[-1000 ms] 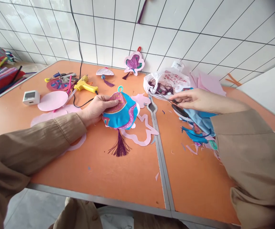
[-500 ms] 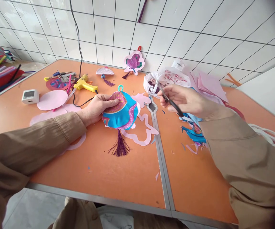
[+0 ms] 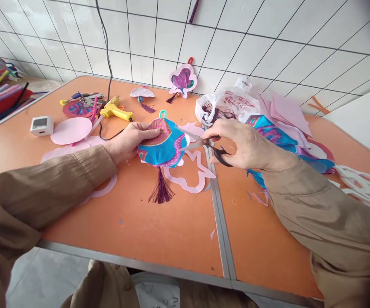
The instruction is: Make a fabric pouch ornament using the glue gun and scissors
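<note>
My left hand (image 3: 130, 139) pinches the upper left of a round fabric pendant (image 3: 168, 147), blue with pink and orange patterns. A teal loop (image 3: 162, 114) tops it, and a dark purple tassel (image 3: 161, 188) hangs from its lower edge. In my right hand (image 3: 241, 143) is a pair of scissors (image 3: 196, 140) with black handles. Their blades are spread and point left, with the tips at the pendant's right edge. Whether they touch the cloth I cannot tell. Below and right of the pendant lies a pink cut-out outline (image 3: 188, 187).
At the back left are a yellow glue gun (image 3: 116, 110) with its cord, pink ovals (image 3: 71, 130) and a small white box (image 3: 42, 126). A finished-looking pendant (image 3: 183, 81) leans on the tiled wall. A plastic bag (image 3: 226, 105), blue patterned cloth (image 3: 274, 134) and pink sheets (image 3: 289, 113) lie right.
My right hand has turned and lowered the scissors, and their blades have opened beside the pendant's right edge. My left hand keeps its hold on the pendant.
</note>
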Action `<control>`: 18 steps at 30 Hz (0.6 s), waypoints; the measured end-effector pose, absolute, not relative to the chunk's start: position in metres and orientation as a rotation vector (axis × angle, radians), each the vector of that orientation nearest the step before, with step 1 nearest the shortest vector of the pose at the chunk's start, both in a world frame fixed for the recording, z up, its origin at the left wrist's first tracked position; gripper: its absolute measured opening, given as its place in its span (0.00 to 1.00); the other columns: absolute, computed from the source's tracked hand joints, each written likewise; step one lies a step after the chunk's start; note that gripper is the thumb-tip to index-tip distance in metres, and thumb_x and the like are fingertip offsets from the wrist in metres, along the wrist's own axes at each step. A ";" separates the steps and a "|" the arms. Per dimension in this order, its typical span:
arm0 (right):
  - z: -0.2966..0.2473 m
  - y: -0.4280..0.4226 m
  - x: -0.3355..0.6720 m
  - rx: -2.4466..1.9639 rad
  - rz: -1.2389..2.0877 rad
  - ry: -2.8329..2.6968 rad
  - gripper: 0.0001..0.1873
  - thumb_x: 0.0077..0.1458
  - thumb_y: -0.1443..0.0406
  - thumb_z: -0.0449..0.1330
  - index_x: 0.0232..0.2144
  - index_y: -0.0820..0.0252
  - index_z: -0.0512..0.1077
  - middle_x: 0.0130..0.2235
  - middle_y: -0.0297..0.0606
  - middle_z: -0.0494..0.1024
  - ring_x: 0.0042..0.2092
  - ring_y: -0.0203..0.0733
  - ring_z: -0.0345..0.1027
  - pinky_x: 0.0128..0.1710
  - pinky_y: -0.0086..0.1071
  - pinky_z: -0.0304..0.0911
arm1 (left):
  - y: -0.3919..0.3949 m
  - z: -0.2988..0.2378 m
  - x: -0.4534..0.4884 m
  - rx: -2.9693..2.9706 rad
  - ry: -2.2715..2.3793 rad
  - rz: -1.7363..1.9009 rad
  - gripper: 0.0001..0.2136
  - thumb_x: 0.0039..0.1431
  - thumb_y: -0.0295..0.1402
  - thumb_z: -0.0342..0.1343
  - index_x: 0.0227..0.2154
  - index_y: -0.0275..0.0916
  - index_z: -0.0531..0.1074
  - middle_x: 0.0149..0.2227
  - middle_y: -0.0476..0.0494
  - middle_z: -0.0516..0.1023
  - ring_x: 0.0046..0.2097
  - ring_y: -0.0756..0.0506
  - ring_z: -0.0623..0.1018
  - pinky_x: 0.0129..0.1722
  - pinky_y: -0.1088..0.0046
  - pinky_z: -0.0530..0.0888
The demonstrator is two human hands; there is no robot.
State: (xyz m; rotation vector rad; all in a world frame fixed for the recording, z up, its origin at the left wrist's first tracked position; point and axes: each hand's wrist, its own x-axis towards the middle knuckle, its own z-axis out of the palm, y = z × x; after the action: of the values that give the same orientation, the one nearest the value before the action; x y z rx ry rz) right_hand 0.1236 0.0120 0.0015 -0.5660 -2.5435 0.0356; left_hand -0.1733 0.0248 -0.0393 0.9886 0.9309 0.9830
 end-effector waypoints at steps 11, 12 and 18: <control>0.028 -0.004 0.128 -0.621 -0.304 -2.683 0.16 0.53 0.68 0.60 0.43 0.45 0.76 0.31 0.34 0.68 0.34 0.47 0.63 0.50 0.51 0.57 | 0.031 -0.039 -0.175 0.967 1.037 0.979 0.07 0.52 0.32 0.70 0.27 0.33 0.81 0.27 0.39 0.82 0.26 0.46 0.79 0.25 0.72 0.75; 0.028 -0.004 0.130 -0.601 -0.287 -2.676 0.16 0.53 0.68 0.61 0.44 0.47 0.76 0.31 0.34 0.70 0.34 0.46 0.64 0.49 0.50 0.57 | 0.032 -0.040 -0.176 0.972 1.045 0.975 0.07 0.52 0.32 0.70 0.27 0.33 0.81 0.27 0.40 0.82 0.25 0.47 0.78 0.25 0.72 0.74; 0.026 0.006 0.150 -0.729 1.173 -2.622 0.19 0.58 0.51 0.65 0.46 0.56 0.76 0.31 0.34 0.73 0.31 0.39 0.65 0.31 0.34 0.60 | 0.034 -0.043 -0.177 0.960 1.038 1.006 0.09 0.51 0.34 0.71 0.26 0.33 0.80 0.26 0.40 0.81 0.26 0.47 0.78 0.27 0.71 0.75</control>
State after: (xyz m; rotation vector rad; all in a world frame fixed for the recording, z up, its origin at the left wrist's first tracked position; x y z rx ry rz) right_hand 0.1501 0.0063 0.0257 -0.7287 -2.6219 1.1731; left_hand -0.1768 0.0341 -0.0428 0.9602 1.0377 1.0058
